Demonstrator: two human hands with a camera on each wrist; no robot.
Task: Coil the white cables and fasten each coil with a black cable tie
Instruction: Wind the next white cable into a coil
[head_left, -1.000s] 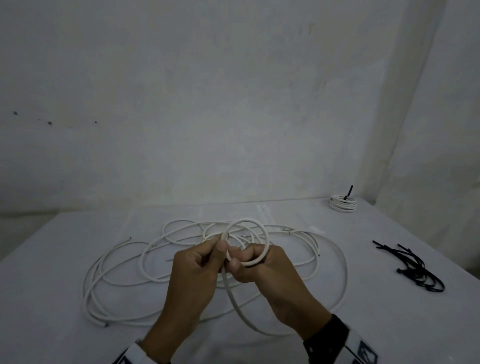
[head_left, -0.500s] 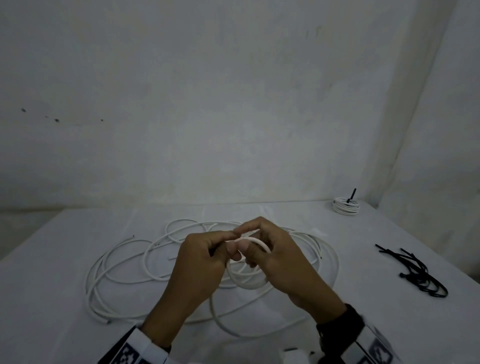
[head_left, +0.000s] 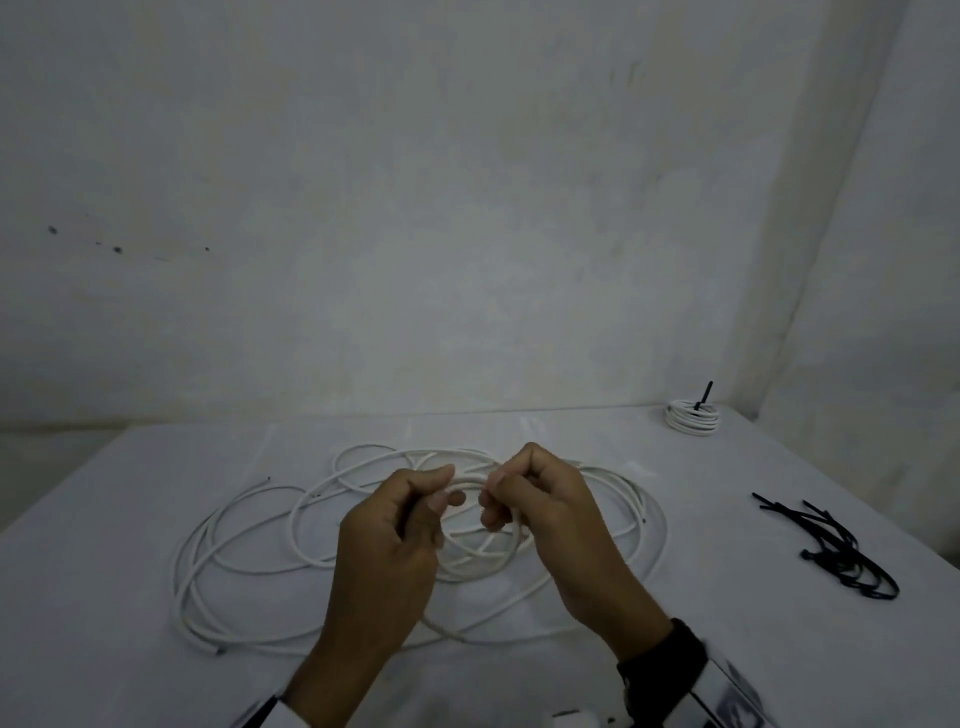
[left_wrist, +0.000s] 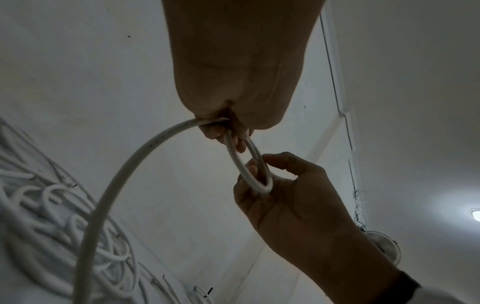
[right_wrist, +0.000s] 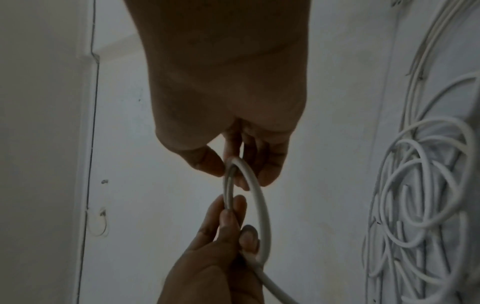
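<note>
A small loop of white cable (head_left: 485, 564) hangs between my two hands above the table. My left hand (head_left: 441, 493) grips one side of the loop (left_wrist: 235, 158) with curled fingers, and the cable's long tail (left_wrist: 116, 185) runs down from that hand to the table. My right hand (head_left: 493, 501) pinches the other side of the loop (right_wrist: 255, 197) between thumb and fingers. Several loose white cables (head_left: 234, 551) lie tangled on the table under and around the hands. A bunch of black cable ties (head_left: 831, 551) lies at the right.
A finished white coil (head_left: 693, 420) with a black tie sticking up sits at the table's far right corner by the wall. The white table (head_left: 130, 649) ends at a wall behind and a second wall to the right.
The loop stood upright and wide a second ago. The hands then closed over it, and now they have drawn slightly apart with a smaller loop hanging lower between them.
</note>
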